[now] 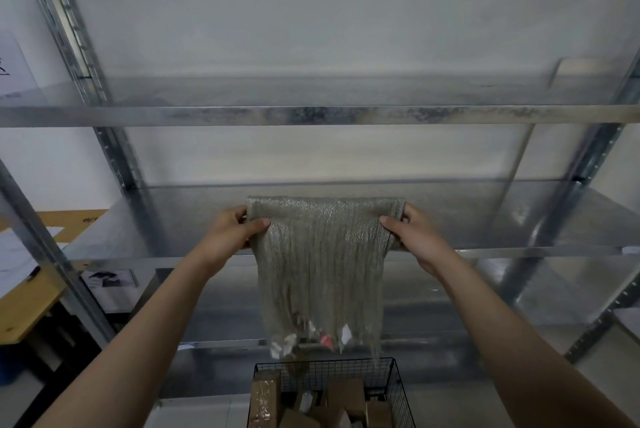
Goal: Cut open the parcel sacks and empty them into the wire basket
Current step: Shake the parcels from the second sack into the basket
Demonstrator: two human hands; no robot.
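Observation:
A grey-green woven parcel sack [320, 265] hangs upside down in front of me, its cut mouth pointing down. My left hand [235, 225] grips its upper left corner and my right hand [410, 230] grips its upper right corner, both arms stretched forward. Small parcels [313, 341], white and red, are blurred at the sack's open lower end. Directly below stands the black wire basket [398, 389], holding several brown cardboard boxes [346, 393].
A galvanised metal shelving rack [311, 114] stands right behind the sack, its posts at left and right. A wooden table [27, 310] with papers is at the left. Pale floor shows beside the basket.

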